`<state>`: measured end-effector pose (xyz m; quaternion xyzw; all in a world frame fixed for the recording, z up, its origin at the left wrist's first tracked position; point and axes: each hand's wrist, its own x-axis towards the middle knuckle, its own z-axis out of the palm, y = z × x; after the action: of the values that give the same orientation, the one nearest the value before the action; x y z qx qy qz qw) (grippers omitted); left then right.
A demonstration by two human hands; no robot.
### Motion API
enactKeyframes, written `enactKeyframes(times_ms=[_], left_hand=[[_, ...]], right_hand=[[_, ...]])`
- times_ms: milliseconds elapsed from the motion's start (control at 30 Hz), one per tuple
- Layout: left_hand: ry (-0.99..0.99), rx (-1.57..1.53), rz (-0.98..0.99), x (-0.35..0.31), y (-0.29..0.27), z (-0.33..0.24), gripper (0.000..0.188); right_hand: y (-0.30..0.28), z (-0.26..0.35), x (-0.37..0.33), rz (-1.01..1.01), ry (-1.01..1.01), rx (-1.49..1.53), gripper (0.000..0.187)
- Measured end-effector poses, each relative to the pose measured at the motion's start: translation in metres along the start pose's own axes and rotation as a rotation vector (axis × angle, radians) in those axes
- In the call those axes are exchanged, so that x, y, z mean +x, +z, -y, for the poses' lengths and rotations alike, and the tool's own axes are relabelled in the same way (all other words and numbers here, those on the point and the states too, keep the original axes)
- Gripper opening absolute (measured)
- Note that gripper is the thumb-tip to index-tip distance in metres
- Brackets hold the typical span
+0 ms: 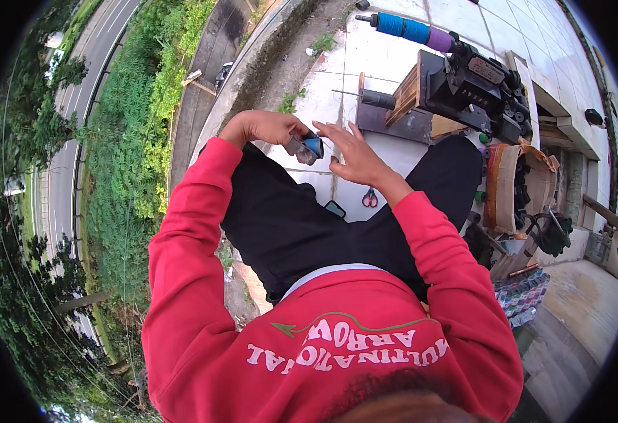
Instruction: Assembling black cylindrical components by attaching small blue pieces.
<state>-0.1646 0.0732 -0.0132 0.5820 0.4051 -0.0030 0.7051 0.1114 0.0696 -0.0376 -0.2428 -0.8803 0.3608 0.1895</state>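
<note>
Left hand [274,129] grips a blue-and-grey piece [313,146] beside the loosely open right hand [360,156]

Nearest is the person's red sweatshirt [365,317], then the black trousers [281,225], the knees set apart. A dark, rounded flat thing [335,209] lies at the lap, and just right of it red-handled scissors [370,200] rest on the pale tiled floor [357,185].

Farther on, the small piece is held up above the left knee, pinched between the left hand's thumb and fingers. The right hand is just to its right, fingers spread; whether a fingertip touches the piece cannot be told.

At right, beside the right knee, stands an opened cardboard box [504,183]. Beyond the hands, at far right, is a black machine [467,81] with a rod bearing a blue winding [402,27] and a purple winding [440,39]. Far left, green bushes [129,148] border a grey road [101,46].
</note>
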Motion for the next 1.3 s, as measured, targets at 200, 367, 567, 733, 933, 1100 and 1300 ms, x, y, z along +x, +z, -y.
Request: enactKeyframes(times_ms=[200, 367, 567, 733, 933, 1100, 1300], left_hand=[[0.166, -0.348, -0.071, -0.024, 0.0, -0.009, 0.041], [0.368, -0.767, -0.201, -0.026, 0.001, -0.004, 0.042], [-0.168, -0.097, -0.393, 0.067, 0.021, 0.024, 0.033], [-0.477, 0.378, -0.287, 0.168, 0.098, 0.1, 0.023], [-0.424, 0.551, -0.222, 0.21, 0.156, 0.127, 0.032], [-0.403, 0.687, -0.554, 0.153, 0.065, 0.047, 0.02], [0.433, -0.181, -1.26, 0.103, 0.015, -0.078, 0.036]], right_hand=[[0.013, -0.01, -0.013, -0.034, 0.035, 0.029, 0.029], [0.011, 0.005, -0.016, -0.061, 0.074, -0.089, 0.021], [0.031, -0.041, -0.052, 0.295, 0.233, -0.442, 0.016], [0.073, -0.049, -0.083, 0.769, 0.21, -0.575, 0.022], [0.082, -0.019, -0.098, 0.798, 0.09, -0.625, 0.019], [0.025, 0.047, -0.11, 0.211, -0.232, -0.318, 0.021], [-0.067, 0.098, -0.113, -0.056, -0.062, 0.237, 0.033]])
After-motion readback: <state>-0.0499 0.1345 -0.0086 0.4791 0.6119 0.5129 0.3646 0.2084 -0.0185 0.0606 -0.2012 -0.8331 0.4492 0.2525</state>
